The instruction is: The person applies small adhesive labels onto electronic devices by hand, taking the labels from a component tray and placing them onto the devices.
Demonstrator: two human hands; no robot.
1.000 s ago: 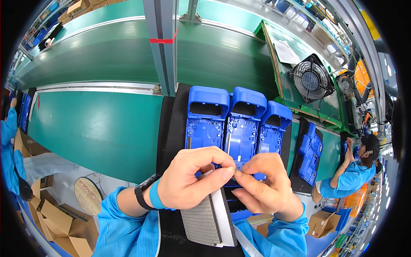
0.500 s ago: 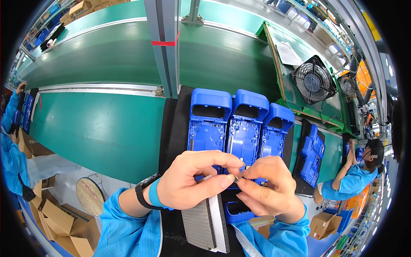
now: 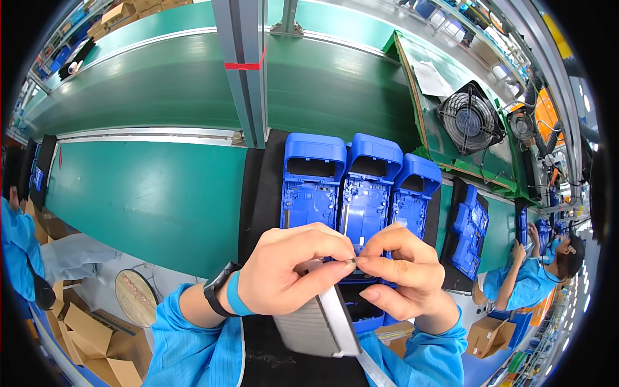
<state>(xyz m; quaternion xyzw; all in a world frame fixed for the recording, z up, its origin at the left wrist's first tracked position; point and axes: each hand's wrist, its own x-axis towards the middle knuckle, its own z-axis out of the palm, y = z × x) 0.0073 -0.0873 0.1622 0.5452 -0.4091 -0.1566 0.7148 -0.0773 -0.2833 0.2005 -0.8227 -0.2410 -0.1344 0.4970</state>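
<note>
My left hand, with a dark watch and a blue band at its wrist, is closed. Beneath its palm hangs a sheet of grey strips with a white edge, apparently gripped by the lower fingers. Thumb and index finger meet at a tiny dark piece. My right hand pinches at that same piece, its fingertips almost touching the left ones. Just beyond my hands lie three open blue plastic housings, the left one, the middle one and the right one. Another blue part shows partly below my hands.
A black mat lies under the housings. A metal post rises behind them, and a black fan stands at the back right. More blue housings lie to the right. Co-workers in blue sit at both sides; cardboard boxes stand lower left.
The strip sheet has swung, its lower end moving right and up. My fingertips have shifted slightly left and stay together. The co-worker at the right has changed posture.
</note>
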